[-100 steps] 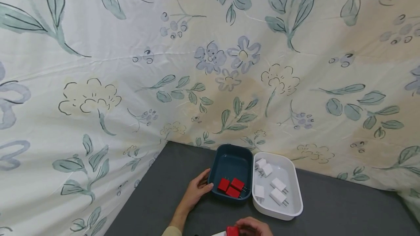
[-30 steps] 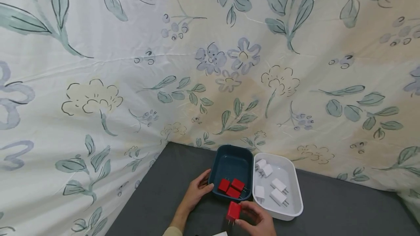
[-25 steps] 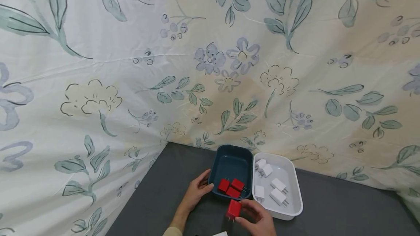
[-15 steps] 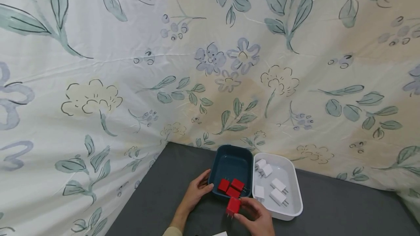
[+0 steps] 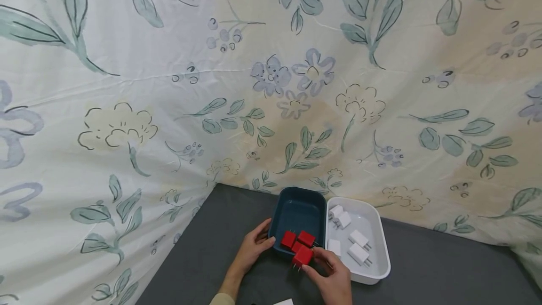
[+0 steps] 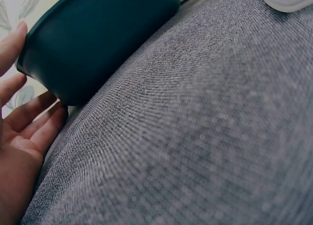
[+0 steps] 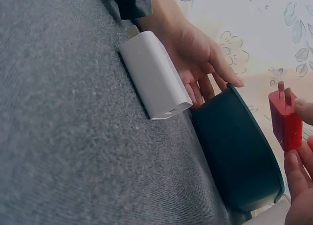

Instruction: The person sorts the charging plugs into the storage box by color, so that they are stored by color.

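My right hand [image 5: 333, 276] pinches a red charger plug [image 5: 303, 256] between thumb and fingers, above the near rim of the dark teal bin [image 5: 299, 213]. In the right wrist view, the metal prongs of this red plug [image 7: 287, 120] show clearly. Several red plugs lie at the near end inside the bin, such as one red plug [image 5: 289, 239] on the left. My left hand [image 5: 252, 248] rests against the bin's near-left corner. Its thumb touches the rim, and its loosely extended fingers [image 6: 41, 118] lie along the wall.
A white bin [image 5: 377, 244] stands against the teal bin's right side and contains several white charger plugs, including one white plug [image 5: 359, 254]. Another white plug [image 7: 154, 76] lies on the grey cloth surface [image 5: 237, 206] nearer the person. Floral fabric [image 5: 271, 107] hangs behind.
My right hand has lifted the red plug from the near edge of the view and brought it forward to the teal bin's rim. My left hand has stayed at the bin.
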The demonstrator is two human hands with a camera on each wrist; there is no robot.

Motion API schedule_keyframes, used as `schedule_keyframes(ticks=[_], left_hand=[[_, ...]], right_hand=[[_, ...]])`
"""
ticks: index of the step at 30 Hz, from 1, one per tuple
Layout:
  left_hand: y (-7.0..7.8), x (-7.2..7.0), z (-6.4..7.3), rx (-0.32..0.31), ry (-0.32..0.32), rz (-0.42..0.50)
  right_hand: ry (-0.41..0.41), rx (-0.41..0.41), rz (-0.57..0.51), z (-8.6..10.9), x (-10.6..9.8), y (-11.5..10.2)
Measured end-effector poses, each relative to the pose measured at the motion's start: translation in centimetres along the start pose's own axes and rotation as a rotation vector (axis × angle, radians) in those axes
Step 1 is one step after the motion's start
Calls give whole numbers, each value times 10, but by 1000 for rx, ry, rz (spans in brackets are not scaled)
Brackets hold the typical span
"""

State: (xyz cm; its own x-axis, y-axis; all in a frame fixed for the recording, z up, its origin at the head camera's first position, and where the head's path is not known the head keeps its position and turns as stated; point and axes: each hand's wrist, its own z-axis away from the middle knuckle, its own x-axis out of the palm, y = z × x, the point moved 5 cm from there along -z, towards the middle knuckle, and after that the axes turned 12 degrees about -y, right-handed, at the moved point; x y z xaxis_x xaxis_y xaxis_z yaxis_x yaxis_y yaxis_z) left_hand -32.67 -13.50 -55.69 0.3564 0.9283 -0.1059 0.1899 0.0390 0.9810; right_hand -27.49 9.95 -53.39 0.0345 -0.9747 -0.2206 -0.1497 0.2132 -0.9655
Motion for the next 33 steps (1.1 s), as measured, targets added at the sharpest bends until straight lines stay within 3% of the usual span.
schedule_keyframes(ticks=[22,27,30,33], left_hand=[[2,1,-1,10,1,10],[-11,-1,-4,2,28,23],[-21,-3,-6,10,48,14],[-22,-3,-6,20,45,11]], right_hand=[[28,-39,50,-13,1,0],[49,-102,75,-19,-1,-3],[56,-108,97,-22,-2,-4],[55,-106,114,-26,-2,-5]])
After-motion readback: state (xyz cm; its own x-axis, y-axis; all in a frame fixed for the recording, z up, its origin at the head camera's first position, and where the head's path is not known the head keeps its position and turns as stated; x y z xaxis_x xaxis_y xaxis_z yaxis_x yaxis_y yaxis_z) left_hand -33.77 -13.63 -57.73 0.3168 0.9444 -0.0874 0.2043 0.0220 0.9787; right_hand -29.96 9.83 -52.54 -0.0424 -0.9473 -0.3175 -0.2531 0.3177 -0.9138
